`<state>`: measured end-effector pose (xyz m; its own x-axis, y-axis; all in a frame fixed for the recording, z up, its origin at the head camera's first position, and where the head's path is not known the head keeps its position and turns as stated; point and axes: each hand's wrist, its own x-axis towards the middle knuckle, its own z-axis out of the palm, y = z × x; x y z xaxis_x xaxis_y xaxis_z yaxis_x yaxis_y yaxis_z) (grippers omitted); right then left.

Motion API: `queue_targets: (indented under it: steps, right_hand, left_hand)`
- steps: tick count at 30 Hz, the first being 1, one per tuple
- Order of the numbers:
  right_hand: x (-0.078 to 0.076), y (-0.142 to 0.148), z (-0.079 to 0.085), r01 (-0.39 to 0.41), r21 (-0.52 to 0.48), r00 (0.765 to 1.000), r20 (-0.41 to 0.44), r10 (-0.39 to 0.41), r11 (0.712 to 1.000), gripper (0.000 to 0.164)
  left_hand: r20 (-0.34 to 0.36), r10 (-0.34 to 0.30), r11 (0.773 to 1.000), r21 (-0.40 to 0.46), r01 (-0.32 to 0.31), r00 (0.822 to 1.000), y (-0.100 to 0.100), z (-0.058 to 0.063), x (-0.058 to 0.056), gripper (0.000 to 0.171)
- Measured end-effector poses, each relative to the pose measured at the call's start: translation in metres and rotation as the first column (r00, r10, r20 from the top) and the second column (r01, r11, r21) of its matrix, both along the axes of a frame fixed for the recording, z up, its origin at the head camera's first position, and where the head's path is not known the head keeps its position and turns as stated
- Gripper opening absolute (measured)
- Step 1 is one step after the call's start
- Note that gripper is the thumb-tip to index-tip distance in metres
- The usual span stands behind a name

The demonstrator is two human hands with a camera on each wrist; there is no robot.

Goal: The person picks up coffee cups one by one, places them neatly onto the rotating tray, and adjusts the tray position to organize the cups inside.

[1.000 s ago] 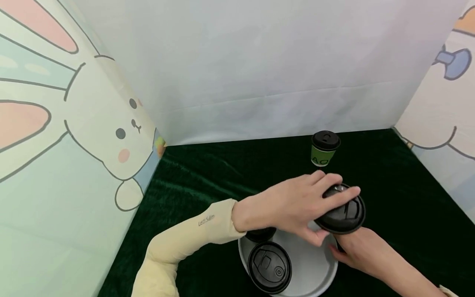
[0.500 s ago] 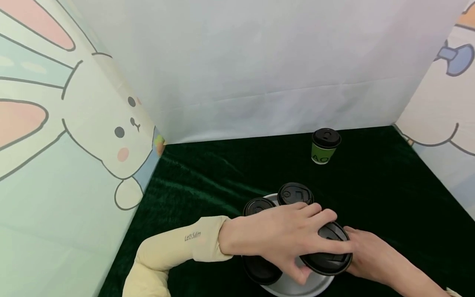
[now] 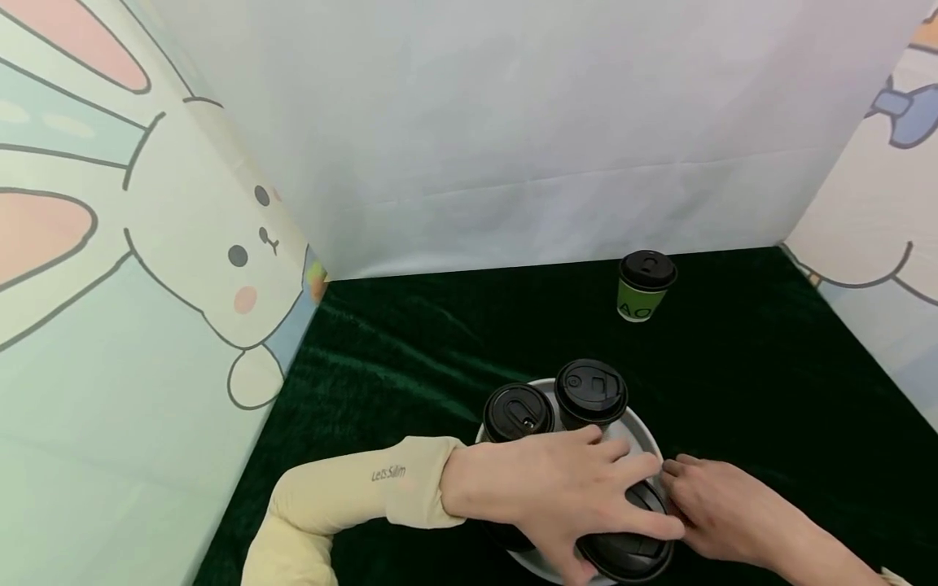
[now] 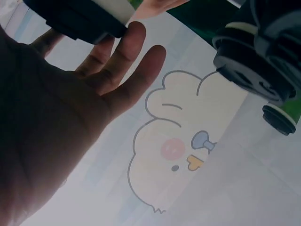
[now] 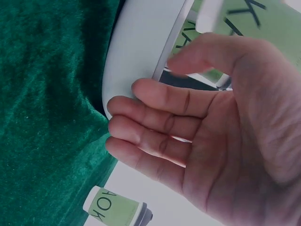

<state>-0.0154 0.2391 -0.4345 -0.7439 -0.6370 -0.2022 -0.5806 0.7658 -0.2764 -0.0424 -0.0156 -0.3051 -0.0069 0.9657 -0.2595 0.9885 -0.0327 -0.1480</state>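
Note:
My left hand (image 3: 579,492) grips a paper coffee cup (image 3: 630,553) from above by its black lid, thumb on the near side and fingers spread over the far side. This cup is at the right front part of a round light-grey tray (image 3: 648,435). Whether its base rests on the tray is hidden. Beside the tray's right rim is my right hand (image 3: 725,509). In the right wrist view its fingers (image 5: 160,127) lie loosely extended against the tray's outer wall, with the thumb near the rim. The left wrist view shows the held cup's dark lid (image 4: 70,19) at the top.
Two more black-lidded cups, a left one (image 3: 519,413) and a right one (image 3: 591,392), stand at the back of the tray. Another lid (image 3: 510,535) shows partly under my left forearm. Farther back, a green cup (image 3: 645,285) stands on the dark green cloth (image 3: 410,350).
My left hand has moved down and toward me with the cup, from above the tray's far right to its front right. The right hand has shifted slightly, staying at the tray's right side.

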Motion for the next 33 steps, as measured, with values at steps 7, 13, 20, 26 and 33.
queue_targets:
  steps: [7,13,20,26,33]
  right_hand:
    - [-0.001,-0.001,-0.002,-0.019,-0.036,1.0,-0.01,0.019,0.999,0.018]
    - [-0.003,-0.001,-0.002,-0.009,-0.029,1.0,0.002,0.009,1.0,0.017]
    - [-0.004,0.0,-0.001,-0.027,-0.044,1.0,0.011,0.028,0.999,0.018]
    - [-0.01,0.006,0.005,-0.006,-0.046,1.0,-0.002,0.005,0.999,0.019]
    - [-0.024,0.004,0.013,0.086,-0.012,0.974,-0.21,-0.087,0.996,0.025]
  left_hand:
    - [0.02,0.029,0.996,-0.081,-0.028,0.999,-0.001,-0.009,0.002,0.086]
    - [-0.012,0.024,0.995,-0.095,-0.025,1.0,-0.001,-0.016,0.002,0.087]
    - [-0.024,0.048,0.993,-0.109,-0.05,0.999,-0.001,-0.02,0.001,0.089]
    - [-0.094,0.053,0.996,-0.066,-0.059,0.994,0.001,-0.021,0.002,0.091]
    - [-0.173,0.045,0.999,-0.023,-0.05,0.984,0.002,-0.019,-0.003,0.095]
